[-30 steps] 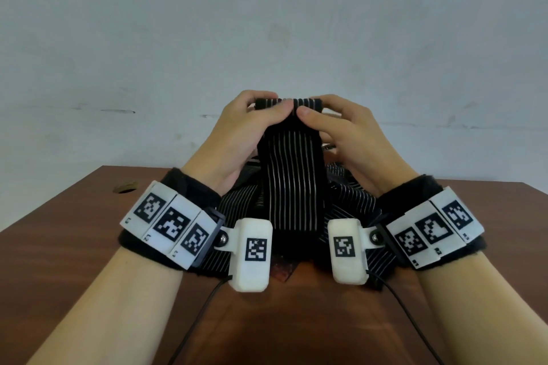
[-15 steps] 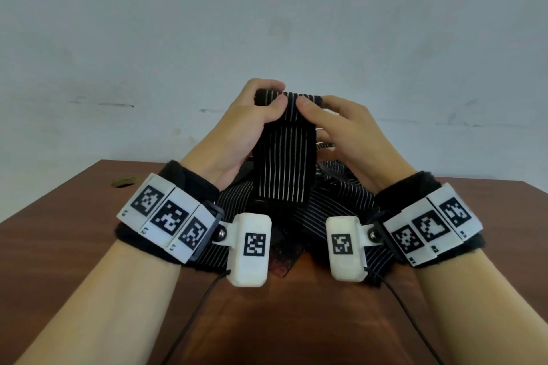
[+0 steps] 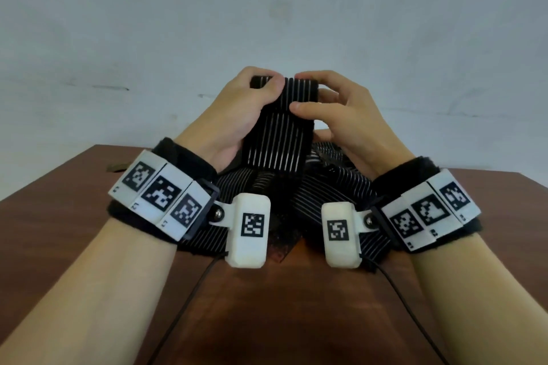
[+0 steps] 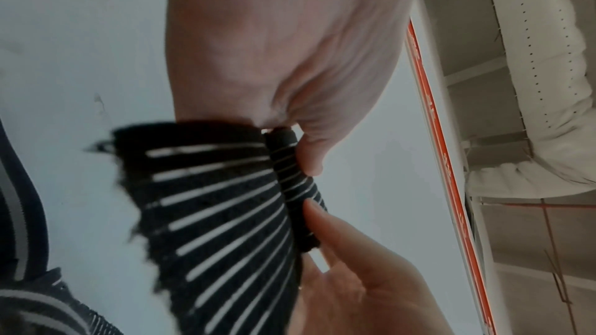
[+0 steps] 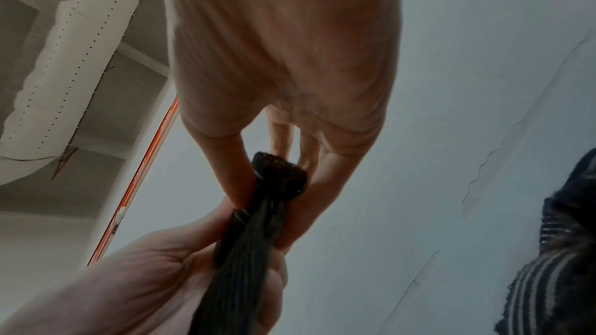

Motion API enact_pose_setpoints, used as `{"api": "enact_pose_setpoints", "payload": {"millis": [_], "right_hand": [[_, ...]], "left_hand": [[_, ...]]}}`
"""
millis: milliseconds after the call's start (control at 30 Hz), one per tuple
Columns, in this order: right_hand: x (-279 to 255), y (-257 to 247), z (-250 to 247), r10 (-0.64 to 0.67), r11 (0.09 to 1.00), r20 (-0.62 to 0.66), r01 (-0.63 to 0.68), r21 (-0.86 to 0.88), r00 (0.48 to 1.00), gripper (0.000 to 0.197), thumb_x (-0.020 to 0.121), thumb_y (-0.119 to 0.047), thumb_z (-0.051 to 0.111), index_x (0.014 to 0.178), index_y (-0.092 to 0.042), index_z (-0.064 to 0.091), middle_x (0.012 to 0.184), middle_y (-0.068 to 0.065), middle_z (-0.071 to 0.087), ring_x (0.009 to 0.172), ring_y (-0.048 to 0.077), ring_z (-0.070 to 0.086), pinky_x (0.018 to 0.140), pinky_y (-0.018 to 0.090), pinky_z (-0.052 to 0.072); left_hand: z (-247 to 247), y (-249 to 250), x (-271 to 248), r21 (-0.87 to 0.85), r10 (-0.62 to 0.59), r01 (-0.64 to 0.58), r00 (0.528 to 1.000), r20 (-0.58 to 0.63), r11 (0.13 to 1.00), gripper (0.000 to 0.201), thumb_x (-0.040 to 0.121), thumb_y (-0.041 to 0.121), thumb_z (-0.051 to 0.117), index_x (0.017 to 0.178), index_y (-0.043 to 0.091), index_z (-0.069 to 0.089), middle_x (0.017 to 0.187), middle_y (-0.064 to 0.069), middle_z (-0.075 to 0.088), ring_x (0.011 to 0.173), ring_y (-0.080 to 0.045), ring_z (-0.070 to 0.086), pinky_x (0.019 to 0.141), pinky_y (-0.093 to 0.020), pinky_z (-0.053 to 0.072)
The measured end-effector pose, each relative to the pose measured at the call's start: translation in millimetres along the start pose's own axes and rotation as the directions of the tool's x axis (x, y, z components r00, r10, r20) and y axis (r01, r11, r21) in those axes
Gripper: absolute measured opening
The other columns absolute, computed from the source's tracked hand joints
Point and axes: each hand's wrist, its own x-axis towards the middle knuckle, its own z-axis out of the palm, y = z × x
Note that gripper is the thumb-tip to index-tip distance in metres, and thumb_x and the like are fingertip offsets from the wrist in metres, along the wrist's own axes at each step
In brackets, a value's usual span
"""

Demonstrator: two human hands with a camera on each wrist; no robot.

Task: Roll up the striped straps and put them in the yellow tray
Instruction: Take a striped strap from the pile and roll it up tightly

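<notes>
Both hands on one striped strap, centre frame

The left hand [image 3: 237,109] and right hand [image 3: 341,115] each pinch the striped strap [image 3: 278,133] at its rolled top; no legible writing, only square markers.

Two hands, left hand [image 3: 237,115] and right hand [image 3: 344,118], one raised striped strap [image 3: 278,133], one strap heap [image 3: 335,187], uncountable.

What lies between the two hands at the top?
The rolled end of the striped strap, held between left hand and right hand, in the head view.
</notes>
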Motion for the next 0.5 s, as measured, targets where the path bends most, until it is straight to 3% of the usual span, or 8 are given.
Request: {"api": "enact_pose_setpoints", "payload": {"millis": [100,133,233,400,500], "right_hand": [[-0.2,0.2,1.6,0.087,0.996,0.005,-0.087,-0.003,0.996,0.038,0.097,-0.044,0.069,0.123,-0.016,0.068,0.108,0.004,0.075,0.09,0.02,0.076,0.063,0.03,0.058],[-0.1,0.8,1.4,0.103,0.995,0.0,-0.103,-0.015,0.995,0.04,0.098,-0.048,0.066,0.121,-0.015,0.069,0.107,0.005,0.075,0.085,0.019,0.076,0.06,0.03,0.056],[-0.3,2.0,-1.3,0.067,0.998,-0.018,-0.067,-0.006,0.998,0.032,0.101,-0.036,0.067,0.12,-0.011,0.069,0.103,0.006,0.075,0.079,0.016,0.074,0.056,0.028,0.055],[0.9,-2.2,-7.9,0.009,0.998,0.007,-0.009,0.069,1.0,0.032,0.093,-0.006,0.073,0.124,-0.012,0.068,0.103,0.01,0.076,0.087,0.022,0.075,0.066,0.031,0.06],[1.3,-0.4,-6.6,-0.003,0.998,0.002,0.003,0.069,1.0,0.039,0.091,0.002,0.07,0.126,-0.015,0.068,0.106,0.01,0.075,0.091,0.023,0.076,0.071,0.035,0.062]], "left_hand": [[0.3,-2.8,1.8,0.016,0.064,-0.064,0.998,0.017,0.998,0.018,0.104,0.025,0.062,0.12,0.022,0.069,0.112,-0.004,0.074,0.094,-0.015,0.075,0.079,-0.031,0.063],[0.6,-3.9,2.3,0.011,0.075,-0.075,0.997,0.017,0.997,0.018,0.104,0.025,0.062,0.12,0.023,0.069,0.114,-0.005,0.073,0.096,-0.016,0.075,0.08,-0.032,0.063],[2.8,-4.3,2.9,-0.035,0.062,-0.062,0.998,-0.005,0.997,0.019,0.102,0.026,0.065,0.12,0.024,0.07,0.115,-0.004,0.074,0.101,-0.02,0.075,0.083,-0.037,0.063],[-0.8,-1.2,4.0,-0.105,-0.116,0.121,0.992,0.053,0.987,0.038,0.099,0.052,0.063,0.112,0.017,0.072,0.081,0.008,0.077,0.086,-0.019,0.076,0.078,-0.04,0.064],[-1.9,-3.3,3.0,-0.063,-0.123,0.128,0.99,0.074,0.99,0.026,0.101,0.043,0.063,0.107,0.018,0.069,0.083,0.004,0.074,0.077,-0.02,0.073,0.063,-0.034,0.061]]}}
